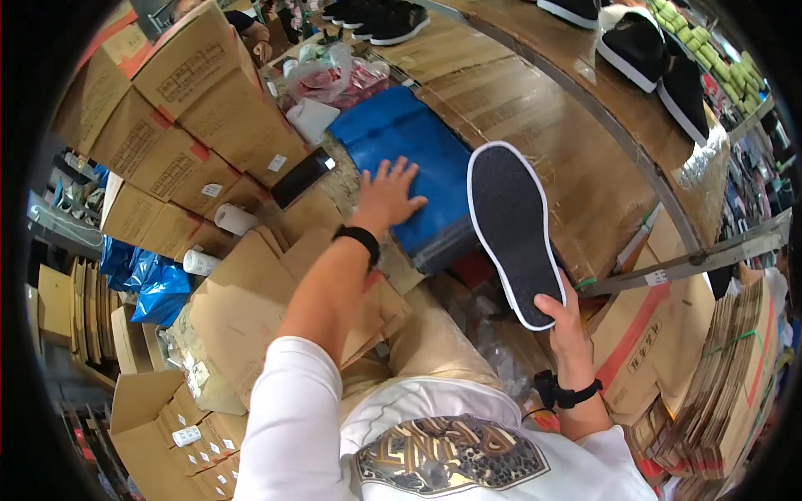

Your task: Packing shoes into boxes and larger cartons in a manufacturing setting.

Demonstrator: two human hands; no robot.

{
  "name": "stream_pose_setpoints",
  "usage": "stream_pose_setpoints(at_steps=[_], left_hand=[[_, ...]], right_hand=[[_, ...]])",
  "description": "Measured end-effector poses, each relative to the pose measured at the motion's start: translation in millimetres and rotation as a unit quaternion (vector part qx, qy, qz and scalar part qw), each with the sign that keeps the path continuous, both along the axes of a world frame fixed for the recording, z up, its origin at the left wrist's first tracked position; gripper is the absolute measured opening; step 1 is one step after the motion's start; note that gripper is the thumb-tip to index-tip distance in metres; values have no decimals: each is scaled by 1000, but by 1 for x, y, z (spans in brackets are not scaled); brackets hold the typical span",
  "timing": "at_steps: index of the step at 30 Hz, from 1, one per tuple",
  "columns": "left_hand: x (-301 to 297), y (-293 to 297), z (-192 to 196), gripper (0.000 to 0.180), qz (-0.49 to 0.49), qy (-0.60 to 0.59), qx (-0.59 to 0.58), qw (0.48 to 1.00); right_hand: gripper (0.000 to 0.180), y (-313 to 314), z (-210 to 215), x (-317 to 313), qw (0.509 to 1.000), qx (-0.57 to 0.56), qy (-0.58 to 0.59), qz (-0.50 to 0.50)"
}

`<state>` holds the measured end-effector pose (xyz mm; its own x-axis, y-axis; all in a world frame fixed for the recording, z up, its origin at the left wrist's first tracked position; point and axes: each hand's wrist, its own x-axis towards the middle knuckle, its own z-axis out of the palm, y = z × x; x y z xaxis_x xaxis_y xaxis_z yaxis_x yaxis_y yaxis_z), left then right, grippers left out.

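My left hand [388,197] lies with fingers spread on a blue plastic sheet [418,125], which covers a box-like block at the table's edge. In my right hand [567,321] is a shoe [511,225], gripped at its narrower lower end with the thumb on the sole. Its black sole with a white rim faces me, so the upper is hidden. A dark phone [302,178] rests on cardboard left of my left hand.
Stacked cardboard boxes [180,117] rise at the left. More black shoes [632,52] stand on a wooden shelf at the upper right, near a metal rail [693,269]. Flattened cartons [710,376] lean at the right. A person's hand [262,52] shows at the far left.
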<state>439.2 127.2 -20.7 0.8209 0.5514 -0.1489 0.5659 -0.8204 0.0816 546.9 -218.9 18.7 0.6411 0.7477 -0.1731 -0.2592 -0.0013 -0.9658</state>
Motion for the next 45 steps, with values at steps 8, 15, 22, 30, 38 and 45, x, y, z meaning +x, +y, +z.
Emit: stream_pose_setpoints(at_steps=[8, 15, 22, 30, 38, 45], left_hand=[[7, -89, 6, 51, -107, -103, -41, 988], [0, -86, -1, 36, -13, -185, -32, 982], [16, -84, 5, 39, 7, -57, -62, 996], [10, -72, -15, 12, -36, -170, 83, 981], [-34, -52, 29, 17, 90, -409, -41, 907], [-60, -62, 56, 5, -115, -412, 112, 897]], right_hand=[[61, -2, -12, 6, 986, 42, 119, -107], [53, -2, -18, -11, 984, 48, 152, -75], [55, -2, 7, -29, 989, 72, 124, -37], [58, 5, -2, -45, 992, 87, 93, 18], [58, 6, -59, -60, 994, -66, 21, 83], [52, 20, -31, -73, 970, -67, 225, 63]])
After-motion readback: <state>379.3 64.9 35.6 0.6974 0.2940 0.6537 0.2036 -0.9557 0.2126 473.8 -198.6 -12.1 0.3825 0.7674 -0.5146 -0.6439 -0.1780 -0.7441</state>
